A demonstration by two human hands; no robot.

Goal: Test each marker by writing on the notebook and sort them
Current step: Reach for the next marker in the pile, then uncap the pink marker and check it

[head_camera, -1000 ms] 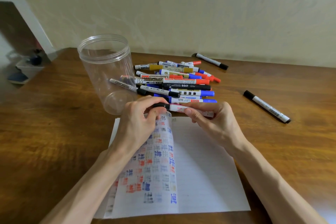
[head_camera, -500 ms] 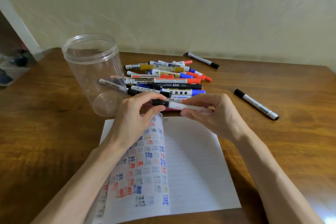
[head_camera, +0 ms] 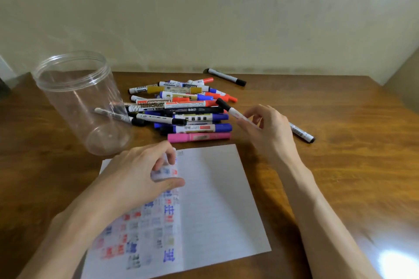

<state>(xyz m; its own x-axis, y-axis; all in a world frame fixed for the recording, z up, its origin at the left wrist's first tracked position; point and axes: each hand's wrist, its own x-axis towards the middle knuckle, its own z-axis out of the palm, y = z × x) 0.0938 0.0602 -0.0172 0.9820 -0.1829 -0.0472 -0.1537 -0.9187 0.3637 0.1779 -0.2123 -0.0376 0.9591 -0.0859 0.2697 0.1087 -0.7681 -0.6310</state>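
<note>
- The right hand [head_camera: 269, 129] holds a slim white marker with a black cap [head_camera: 234, 113] by its rear half, fingers pinched loosely round the barrel, capped end pointing up and left over the marker pile [head_camera: 181, 108].
- The left hand [head_camera: 140, 176] holds no marker; its fingers and thumb curl on a turned page of the notebook [head_camera: 217, 199], which lies open on the tabletop [head_camera: 340, 165] just below the pile. That page is covered in red, blue and black test marks.
- The marker looks light, stiff and smooth-sided (plastic barrels tend to roll in the fingers), so a grip near the middle of the barrel should steady it, and nearer the tip for writing.
- The cap is on; pulling it off probably needs the other hand, and caps of this sort usually snap off with a small jerk.
- The paper is thin and limp, so it likely needs holding flat while a line is drawn.
- A clear plastic jar [head_camera: 79, 102] stands empty to the left; two black-capped markers [head_camera: 226, 76] lie apart at the far and right side.
</note>
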